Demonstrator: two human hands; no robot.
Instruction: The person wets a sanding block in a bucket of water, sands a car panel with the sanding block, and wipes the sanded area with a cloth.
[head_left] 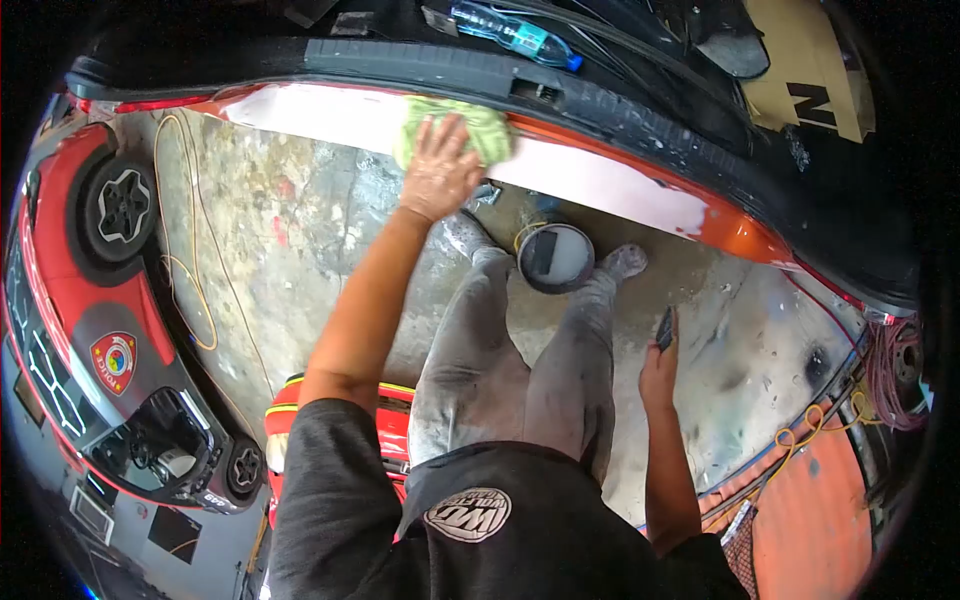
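Observation:
My left hand [440, 175] presses a light green cloth [486, 135] against the pale, primed strip of an orange car panel [590, 185]. Its fingers lie spread over the cloth. Low at my right side, my right hand [657, 378] grips a dark sanding block [666, 328], well away from the panel. Between my feet stands a round bucket [585, 282] of greyish liquid, with another dark block [543, 253] in it. A small dark object [487, 192] shows partly below the cloth.
Above the panel, a plastic bottle [525, 42] lies in the open car rear beside brown paper [800, 50]. A red and grey police car [110, 290] stands at left. Hoses [192, 270] cross the stained floor. An orange sheet [815, 510] lies at lower right.

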